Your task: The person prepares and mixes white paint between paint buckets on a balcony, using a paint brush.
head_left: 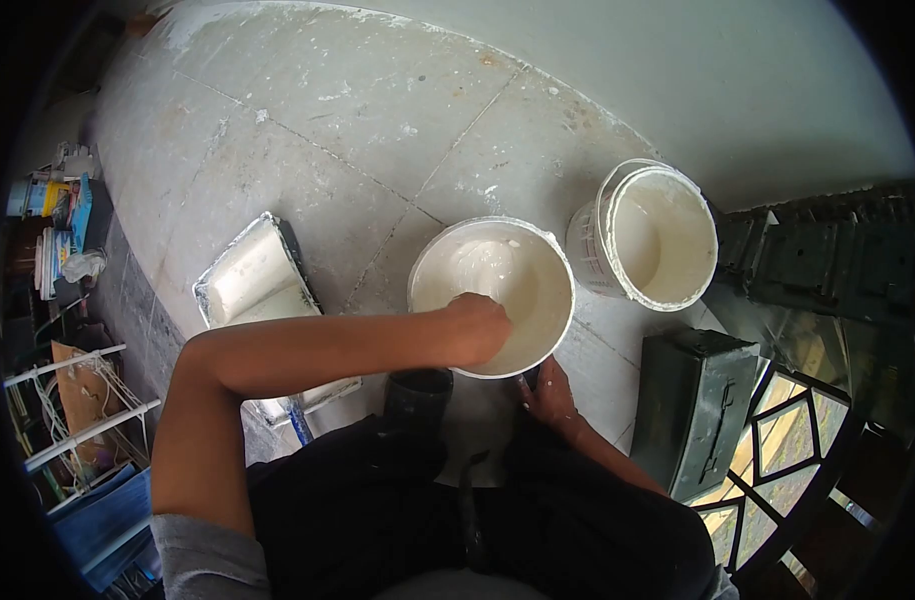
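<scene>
A white bucket (562,268) with pale, creamy paint inside stands on the floor in front of me. My left hand (480,328) reaches over its near rim, fingers curled closed and turned down into the bucket; whatever they hold is hidden. Just below the near right rim is my right hand (551,394), closed around something dark that I cannot make out. White specks dot this hand. A black container (418,394) stands close to the bucket's near left side, partly under my left forearm.
A second paint bucket (589,250) with a raised wire handle stands to the right. On the left lies a paint-covered tray (299,262), with a blue handle (299,422) near its lower end. A dark green metal box (682,410) is at right. Cluttered shelving (77,440) lines the left.
</scene>
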Demonstrator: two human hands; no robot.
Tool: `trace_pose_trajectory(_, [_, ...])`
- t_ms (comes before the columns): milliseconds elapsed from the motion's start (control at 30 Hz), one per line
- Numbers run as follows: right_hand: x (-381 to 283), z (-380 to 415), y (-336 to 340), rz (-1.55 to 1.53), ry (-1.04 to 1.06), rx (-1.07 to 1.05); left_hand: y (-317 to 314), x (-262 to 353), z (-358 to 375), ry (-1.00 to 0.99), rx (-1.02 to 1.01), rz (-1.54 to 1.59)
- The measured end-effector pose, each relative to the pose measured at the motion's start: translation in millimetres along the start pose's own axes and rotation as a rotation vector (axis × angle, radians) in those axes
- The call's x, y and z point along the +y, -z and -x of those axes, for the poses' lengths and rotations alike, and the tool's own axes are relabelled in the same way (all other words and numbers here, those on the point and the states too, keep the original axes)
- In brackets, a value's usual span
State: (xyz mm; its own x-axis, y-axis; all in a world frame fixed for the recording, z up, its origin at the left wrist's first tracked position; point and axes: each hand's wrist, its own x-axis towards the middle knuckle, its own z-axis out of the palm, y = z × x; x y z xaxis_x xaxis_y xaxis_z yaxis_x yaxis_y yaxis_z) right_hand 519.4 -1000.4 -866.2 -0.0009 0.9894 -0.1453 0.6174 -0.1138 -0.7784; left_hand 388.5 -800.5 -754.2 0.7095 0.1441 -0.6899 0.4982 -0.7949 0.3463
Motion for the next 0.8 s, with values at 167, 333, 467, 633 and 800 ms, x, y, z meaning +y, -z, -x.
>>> trace_pose_trajectory(167, [17.2,6.6,-12.3,0.048,0.070,0.044,17.0,-11.7,-3.3,0.127,0.287,0.050])
trace_pose_trajectory(333, [17.9,6.1,-12.4,0.028,0.025,0.018,19.9,-3.5,3.4,0.075,0.032,-0.046])
trace_pose_trajectory(467, [11.6,4.5,-7.7,0.037,-0.008,-0.007,19.4,-9.9,1.4,0.043,0.266,0.229])
trace_pose_trajectory(633, [15.6,5.0,-10.1,-0.030,0.041,0.022,15.1,2.7,3.1,0.220,0.120,-0.026])
trace_pose_trajectory(800, [14.0,1.8,-10.3,0.025,0.063,0.001,24.7,-15.2,-7.1,0.010,0.186,0.448])
